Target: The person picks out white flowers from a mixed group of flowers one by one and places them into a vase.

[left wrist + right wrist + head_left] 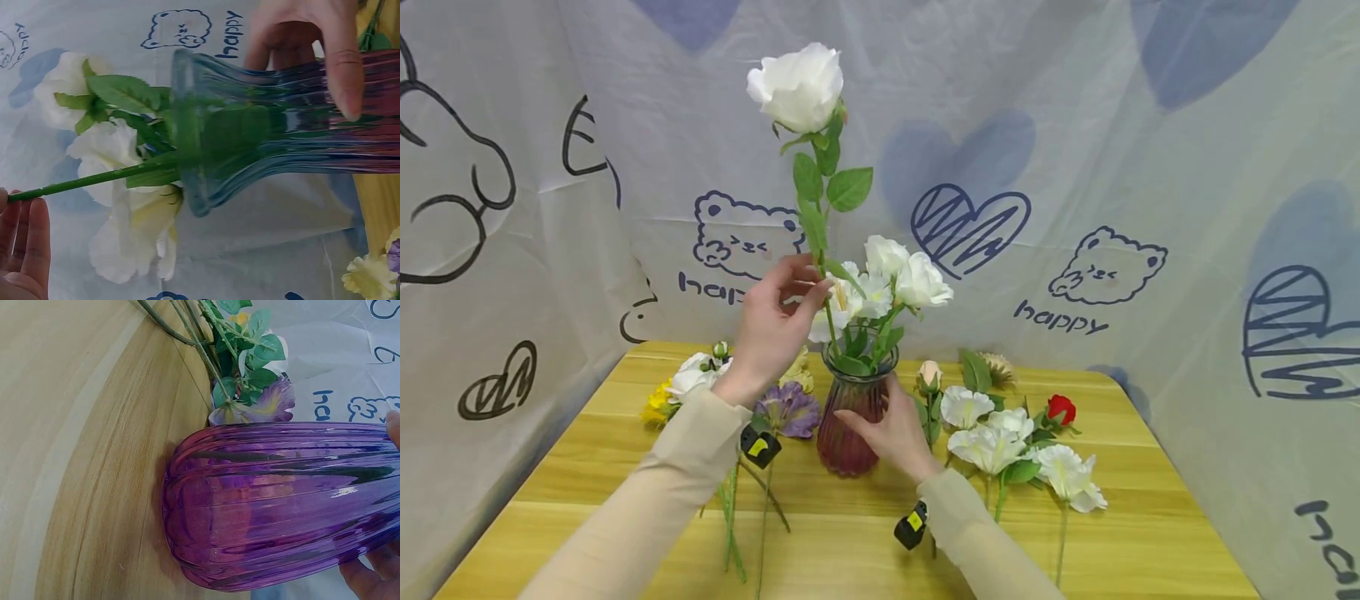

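My left hand (775, 329) pinches the green stem (94, 181) of a tall white rose (801, 90) between thumb and fingers. In the left wrist view the stem's lower part runs through the mouth of a ribbed glass vase (848, 429), bluish at the rim and purple-pink below. Other white flowers (917, 279) stand in the vase, lower than the held rose. My right hand (901, 429) holds the vase from the right, thumb on the near side and fingers behind. The vase (269, 506) stands upright on the table.
Left of the vase lie a purple flower (788, 410), white roses (696, 375) and a yellow flower (658, 404) on the wooden table (850, 542). At right lie several white flowers (988, 448), a red rose (1062, 409) and a pale bud (929, 375). A printed curtain (1075, 167) hangs behind.
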The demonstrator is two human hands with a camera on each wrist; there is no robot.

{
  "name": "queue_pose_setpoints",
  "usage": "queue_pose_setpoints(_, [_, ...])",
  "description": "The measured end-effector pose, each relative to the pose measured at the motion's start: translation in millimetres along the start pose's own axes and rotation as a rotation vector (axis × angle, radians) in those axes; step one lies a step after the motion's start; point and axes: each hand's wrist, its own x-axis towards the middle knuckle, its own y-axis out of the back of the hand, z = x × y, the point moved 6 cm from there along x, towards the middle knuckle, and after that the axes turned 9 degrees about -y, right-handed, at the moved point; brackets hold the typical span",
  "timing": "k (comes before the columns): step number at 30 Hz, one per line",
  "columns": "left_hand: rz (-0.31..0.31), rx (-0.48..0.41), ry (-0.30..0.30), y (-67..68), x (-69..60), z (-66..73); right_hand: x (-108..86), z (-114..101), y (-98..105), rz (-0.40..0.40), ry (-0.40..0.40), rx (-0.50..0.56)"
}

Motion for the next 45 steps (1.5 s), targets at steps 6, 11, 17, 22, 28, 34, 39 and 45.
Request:
queue_pose_setpoints(6, [-0.075,0.068,-0.02,-10.1,-6.7,-9.0,0.7,-1,0,0.005,0.007,0.0])
queue_pose_setpoints(11, [-0.131,0.119,-0.032,-16.3,-12.7,-18.2,1.2,-1,0,0.006,0.009,0.007])
queue_pose_setpoints(17, [-0.165,0.168,-0.044,-20.1,-16.1,-21.9,1.6,0,-1,0.001,0.002,-0.001])
queue_pose_setpoints(22, [-0.19,0.197,-0.057,-22.3,-17.5,-20.6,0.8,0,-1,-0.004,0.017,0.01])
queue_pose_setpoints(28, [-0.204,0.223,-0.104,-25.0,-14.8,-14.5,0.8,-1,-1,-0.004,0.044,0.014])
queue_pose_setpoints(34, [-0.272,0.288,-0.113,-31.4,-17.6,-16.7,1.2,0,-2,-0.011,0.036,0.015])
queue_pose_setpoints(39, [-0.301,0.32,-0.097,-34.1,-22.6,-22.9,0.8,-1,-1,-0.009,0.041,0.017])
queue_pose_setpoints(45, [-0.384,0.423,-0.064,-37.4,-29.1,-32.1,0.0,-1,-1,-0.008,0.04,0.014])
